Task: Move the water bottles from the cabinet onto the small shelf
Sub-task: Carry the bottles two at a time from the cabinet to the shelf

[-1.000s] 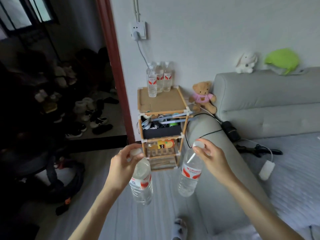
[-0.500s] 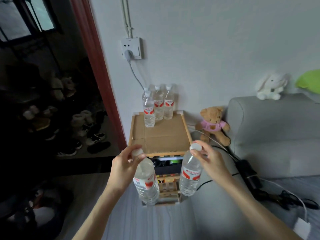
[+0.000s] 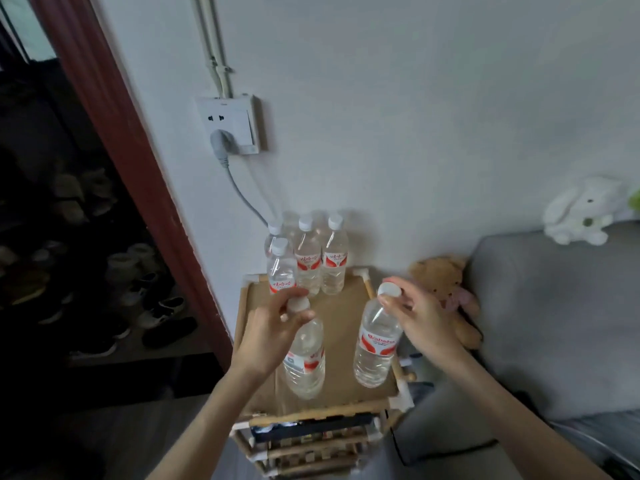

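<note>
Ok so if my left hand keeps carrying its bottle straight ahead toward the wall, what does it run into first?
Most likely the nearest standing bottle at the back of the shelf top. Your left hand, pinching the cap of its bottle, already sits just short of it, though depth is hard to judge from this view.

Two clear plastic water bottles with white caps and red-and-white labels hang by their necks above the small shelf (image 3: 346,306). The left bottle (image 3: 304,358) is pinched at the cap by the left hand (image 3: 273,327); it tilts, its base toward the shelf's front edge. The right bottle (image 3: 375,344), gripped at the cap by the right hand (image 3: 422,320), leans slightly, its base near the shelf's right front corner. Whether either base touches the brown top cannot be told. Four more bottles of the same kind (image 3: 308,261) stand upright and close together at the back of the shelf's top, against the wall.
</note>
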`<state>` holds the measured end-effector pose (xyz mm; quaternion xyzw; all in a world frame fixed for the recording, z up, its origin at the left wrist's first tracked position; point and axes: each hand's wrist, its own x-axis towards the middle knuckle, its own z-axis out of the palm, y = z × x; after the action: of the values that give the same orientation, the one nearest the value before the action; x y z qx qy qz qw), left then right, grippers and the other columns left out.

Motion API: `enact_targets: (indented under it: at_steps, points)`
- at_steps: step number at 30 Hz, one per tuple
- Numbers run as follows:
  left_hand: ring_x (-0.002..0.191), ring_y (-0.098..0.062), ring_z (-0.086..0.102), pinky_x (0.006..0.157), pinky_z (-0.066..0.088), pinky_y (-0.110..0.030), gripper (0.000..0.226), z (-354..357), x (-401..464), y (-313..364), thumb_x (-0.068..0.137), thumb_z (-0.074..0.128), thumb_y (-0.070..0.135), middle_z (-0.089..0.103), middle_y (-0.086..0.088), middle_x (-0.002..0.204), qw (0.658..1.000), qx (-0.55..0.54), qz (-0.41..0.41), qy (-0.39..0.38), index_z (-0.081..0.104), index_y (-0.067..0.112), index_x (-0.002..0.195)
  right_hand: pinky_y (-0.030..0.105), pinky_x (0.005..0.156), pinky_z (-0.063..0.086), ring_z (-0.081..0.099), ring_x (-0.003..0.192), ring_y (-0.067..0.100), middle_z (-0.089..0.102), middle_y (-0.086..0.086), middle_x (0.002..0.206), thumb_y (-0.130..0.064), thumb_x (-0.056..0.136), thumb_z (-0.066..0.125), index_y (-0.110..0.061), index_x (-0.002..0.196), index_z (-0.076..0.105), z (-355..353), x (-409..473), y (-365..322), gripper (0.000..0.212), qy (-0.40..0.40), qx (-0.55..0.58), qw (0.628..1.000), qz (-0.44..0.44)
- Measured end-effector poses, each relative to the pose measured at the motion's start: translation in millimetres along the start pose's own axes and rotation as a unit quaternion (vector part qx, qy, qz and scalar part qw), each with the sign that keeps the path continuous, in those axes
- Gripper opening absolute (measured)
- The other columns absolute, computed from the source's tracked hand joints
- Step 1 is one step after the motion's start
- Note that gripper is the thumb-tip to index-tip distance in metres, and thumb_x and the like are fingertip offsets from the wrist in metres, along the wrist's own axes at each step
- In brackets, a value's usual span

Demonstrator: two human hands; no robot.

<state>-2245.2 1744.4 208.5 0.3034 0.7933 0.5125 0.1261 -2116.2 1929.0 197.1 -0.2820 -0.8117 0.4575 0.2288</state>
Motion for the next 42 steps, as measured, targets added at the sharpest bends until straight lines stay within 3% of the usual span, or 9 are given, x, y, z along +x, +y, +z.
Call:
enact_targets:
  at_steps: [5, 10, 12, 19, 23, 28, 31, 35, 42]
  points:
    - [0.091, -0.005, 0.059, 0.082, 0.045, -0.015, 0.035, 13.0, 55.5, -2.2, 0.075, 0.071, 0.015, 0.063, 0.011, 0.098, 0.999, 0.008, -0.015, -0.042, 0.062, 0.02, 0.109, 0.043, 0.087, 0.051, 0.062, 0.091, 0.017, 0.066, 0.001, 0.096, -0.02, 0.084, 0.064, -0.014, 0.107, 0.061, 14.0, 51.2, 7.7, 0.025, 0.007, -0.014, 1.0, 0.002]
    - [0.077, 0.008, 0.052, 0.066, 0.035, 0.003, 0.038, 25.1, 97.1, -1.3, 0.075, 0.072, 0.018, 0.06, 0.012, 0.091, 0.997, 0.064, -0.02, -0.033, 0.062, 0.022, 0.111, 0.039, 0.091, 0.051, 0.059, 0.101, 0.015, 0.064, 0.001, 0.109, -0.023, 0.085, 0.062, -0.014, 0.117, 0.056, 22.4, 90.9, 14.9, 0.034, -0.028, -0.029, 0.999, 0.023]
    - [0.077, 0.003, 0.052, 0.064, 0.032, 0.005, 0.037, 30.1, 108.5, 1.9, 0.075, 0.071, 0.021, 0.061, 0.011, 0.09, 0.996, 0.085, -0.025, -0.031, 0.062, 0.024, 0.111, 0.033, 0.091, 0.05, 0.058, 0.102, 0.013, 0.062, -0.001, 0.109, -0.024, 0.085, 0.061, -0.014, 0.119, 0.054, 24.0, 103.5, 16.6, 0.036, -0.042, -0.037, 0.998, 0.021]
    - [0.083, -0.006, 0.05, 0.065, 0.033, 0.003, 0.037, 44.4, 133.8, 7.1, 0.079, 0.067, 0.025, 0.066, 0.002, 0.099, 0.987, 0.15, -0.036, -0.035, 0.059, 0.024, 0.115, 0.02, 0.083, 0.046, 0.056, 0.099, 0.007, 0.06, -0.007, 0.103, -0.024, 0.082, 0.065, -0.016, 0.117, 0.055, 30.2, 135.7, 20.7, 0.037, -0.079, -0.004, 0.997, 0.016]
    - [0.078, -0.007, 0.049, 0.066, 0.033, -0.004, 0.037, 48.6, 141.0, 6.6, 0.081, 0.065, 0.022, 0.063, 0.002, 0.108, 0.981, 0.187, 0.002, -0.043, 0.059, 0.02, 0.118, 0.027, 0.09, 0.048, 0.054, 0.104, 0.007, 0.06, -0.004, 0.114, -0.028, 0.081, 0.065, -0.018, 0.122, 0.051, 25.0, 143.3, 26.3, 0.044, -0.109, -0.016, 0.994, -0.004]
    - [0.117, -0.015, 0.048, 0.089, 0.026, -0.008, 0.046, 41.1, 149.3, 0.1, 0.085, 0.061, 0.018, 0.047, 0.0, 0.135, 0.964, 0.231, 0.038, -0.129, 0.048, 0.013, 0.129, 0.031, 0.106, 0.037, 0.037, 0.125, 0.002, 0.045, -0.008, 0.137, -0.022, 0.089, 0.056, -0.024, 0.137, 0.037, 6.6, 140.4, 32.5, 0.052, -0.206, -0.044, 0.976, -0.053]
    - [0.122, -0.017, 0.045, 0.097, 0.03, -0.017, 0.043, 33.8, 152.7, 0.7, 0.089, 0.052, 0.01, 0.045, 0.0, 0.138, 0.946, 0.263, 0.056, -0.179, 0.045, 0.013, 0.132, 0.026, 0.104, 0.035, 0.038, 0.122, 0.0, 0.047, -0.006, 0.136, -0.016, 0.091, 0.052, -0.022, 0.137, 0.038, 2.4, 143.5, 33.8, 0.048, -0.198, -0.063, 0.976, -0.07]
    - [0.112, -0.02, 0.051, 0.085, 0.031, -0.015, 0.039, 32.3, 158.7, 3.9, 0.087, 0.054, 0.007, 0.055, -0.003, 0.127, 0.944, 0.275, 0.06, -0.175, 0.053, 0.017, 0.124, 0.031, 0.097, 0.045, 0.053, 0.115, 0.012, 0.059, 0.0, 0.126, -0.02, 0.088, 0.058, -0.021, 0.131, 0.046, 5.3, 149.3, 32.5, 0.044, -0.183, -0.112, 0.973, -0.086]
    - [0.106, -0.019, 0.054, 0.088, 0.038, -0.026, 0.043, 38.4, 162.7, 10.5, 0.082, 0.063, 0.029, 0.059, -0.003, 0.118, 0.934, 0.316, 0.058, -0.158, 0.053, 0.021, 0.123, 0.028, 0.085, 0.049, 0.056, 0.097, 0.008, 0.062, -0.005, 0.114, -0.035, 0.079, 0.066, -0.022, 0.113, 0.052, 8.5, 156.6, 24.4, 0.039, -0.163, -0.174, 0.967, -0.086]
